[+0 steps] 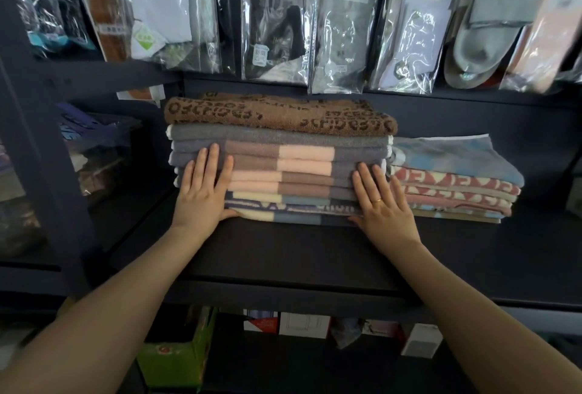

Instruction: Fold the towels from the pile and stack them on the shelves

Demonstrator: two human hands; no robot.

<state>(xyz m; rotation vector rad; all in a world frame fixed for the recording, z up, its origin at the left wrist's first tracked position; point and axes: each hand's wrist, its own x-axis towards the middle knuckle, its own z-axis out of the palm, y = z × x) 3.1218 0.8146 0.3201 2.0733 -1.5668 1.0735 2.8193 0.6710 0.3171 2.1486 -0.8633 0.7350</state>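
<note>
You are pressing your left hand (204, 185) and right hand (382, 201), fingers spread flat, against the front of the tall towel stack (280, 170) on the dark shelf (283, 251). The smaller patterned stack (453, 185) is sitting just right of it. The towels are looking soft and yielding, so push low at both front corners.

Dark shelf board (283, 255) at mid-height of dark metal rack, front part bare. Two stacks directly on it, toward back: tall stack of folded towels (280, 170), brown letter-patterned towel (277, 113) on top, grey ones with pink and mauve blocks below; just right of it, touching, lower stack of folded patterned towels (453, 185), red-and-white prints under blue-grey one
</note>
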